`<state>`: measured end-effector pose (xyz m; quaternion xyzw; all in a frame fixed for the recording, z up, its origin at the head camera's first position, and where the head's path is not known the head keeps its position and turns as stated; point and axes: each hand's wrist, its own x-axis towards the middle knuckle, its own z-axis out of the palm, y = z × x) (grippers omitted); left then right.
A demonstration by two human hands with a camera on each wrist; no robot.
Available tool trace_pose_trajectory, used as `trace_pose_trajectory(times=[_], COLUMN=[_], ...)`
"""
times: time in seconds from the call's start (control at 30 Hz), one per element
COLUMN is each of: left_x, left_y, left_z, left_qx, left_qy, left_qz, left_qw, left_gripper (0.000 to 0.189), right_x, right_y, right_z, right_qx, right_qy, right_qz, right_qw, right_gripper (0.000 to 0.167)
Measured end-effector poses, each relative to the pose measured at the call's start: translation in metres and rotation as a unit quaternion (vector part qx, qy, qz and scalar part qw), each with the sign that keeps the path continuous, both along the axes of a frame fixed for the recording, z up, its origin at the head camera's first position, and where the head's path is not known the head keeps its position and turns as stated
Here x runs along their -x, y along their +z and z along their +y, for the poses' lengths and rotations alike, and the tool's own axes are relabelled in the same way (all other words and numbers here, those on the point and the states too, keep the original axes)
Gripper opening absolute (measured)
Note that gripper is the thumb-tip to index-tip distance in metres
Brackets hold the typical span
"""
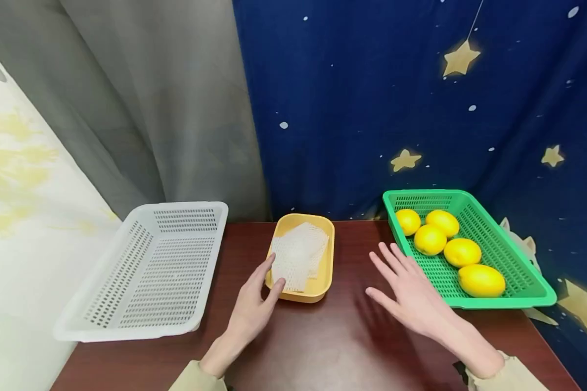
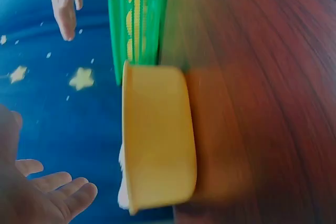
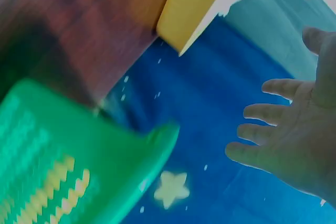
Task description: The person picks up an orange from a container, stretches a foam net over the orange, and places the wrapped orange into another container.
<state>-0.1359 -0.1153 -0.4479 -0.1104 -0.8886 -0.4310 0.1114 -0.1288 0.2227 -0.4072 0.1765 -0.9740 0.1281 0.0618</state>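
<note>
A small yellow tub (image 1: pixel 305 296) stands mid-table with flattened white foam net sleeves (image 1: pixel 298 255) inside. My left hand (image 1: pixel 252 304) hovers at the tub's left edge. In the left wrist view its fingers (image 2: pixel 79 195) are spread and apart from the tub (image 2: pixel 157 135). My right hand (image 1: pixel 411 293) hangs in the air between the tub and a green plastic basket (image 1: pixel 516 260), fingers extended, holding nothing. Several yellow lemons (image 1: pixel 481 281) lie in that basket, mostly along its left and front. The right wrist view shows the right palm (image 3: pixel 299 135) bare.
A white slotted basket (image 1: pixel 173 271) sits on the left of the dark red-brown table (image 1: pixel 318 347), with nothing in it. Behind the table hang a grey curtain (image 1: pixel 176 108) and a blue curtain with stars (image 1: pixel 352 108). A white patterned surface (image 1: pixel 24 217) is at far left.
</note>
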Motion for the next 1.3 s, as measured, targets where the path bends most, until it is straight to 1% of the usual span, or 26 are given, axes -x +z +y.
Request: trace_pose_trajectory(times=[0.07, 0.17, 0.27, 0.37, 0.47, 0.6, 0.7, 0.83, 0.93, 1.07, 1.17, 1.3], left_x=[0.004, 0.011, 0.018, 0.026, 0.030, 0.035, 0.039, 0.049, 0.060, 0.072, 0.075, 0.074], left_y=[0.001, 0.002, 0.001, 0.001, 0.005, 0.012, 0.012, 0.006, -0.001, -0.009, -0.013, -0.017], left_z=[0.010, 0.026, 0.043, 0.059, 0.076, 0.100, 0.118, 0.139, 0.153, 0.170, 0.183, 0.201], left_qx=[-0.005, -0.019, -0.032, -0.048, -0.059, -0.052, -0.056, -0.046, -0.037, -0.046, -0.054, -0.050], left_qy=[-0.016, -0.044, -0.070, -0.094, -0.117, -0.143, -0.159, -0.163, -0.151, -0.139, -0.143, -0.152], left_qz=[0.002, -0.007, -0.018, -0.029, -0.042, -0.045, -0.053, -0.073, -0.083, -0.100, -0.106, -0.108], left_qw=[0.9999, 0.9988, 0.9969, 0.9940, 0.9905, 0.9873, 0.9843, 0.9829, 0.9843, 0.9841, 0.9825, 0.9811], left_gripper=[0.060, 0.060, 0.059, 0.059, 0.060, 0.061, 0.062, 0.063, 0.063, 0.062, 0.061, 0.059], right_x=[0.005, 0.013, 0.021, 0.028, 0.036, 0.046, 0.052, 0.056, 0.058, 0.057, 0.053, 0.048], right_y=[0.007, 0.017, 0.024, 0.027, 0.027, 0.027, 0.025, 0.020, 0.018, 0.017, 0.014, 0.007], right_z=[0.009, 0.025, 0.044, 0.064, 0.085, 0.112, 0.131, 0.151, 0.161, 0.172, 0.180, 0.188], right_qx=[-0.005, -0.017, -0.030, -0.044, -0.062, -0.092, -0.110, -0.131, -0.139, -0.144, -0.152, -0.153], right_qy=[-0.003, -0.007, -0.006, -0.004, -0.007, -0.009, 0.002, 0.018, 0.016, 0.010, 0.005, 0.004], right_qz=[-0.003, -0.008, -0.011, -0.015, -0.019, -0.030, -0.031, -0.040, -0.057, -0.067, -0.076, -0.085], right_qw=[1.0000, 0.9998, 0.9995, 0.9989, 0.9979, 0.9953, 0.9934, 0.9904, 0.9886, 0.9872, 0.9855, 0.9846], right_gripper=[0.076, 0.077, 0.077, 0.076, 0.075, 0.075, 0.073, 0.070, 0.069, 0.067, 0.065, 0.061])
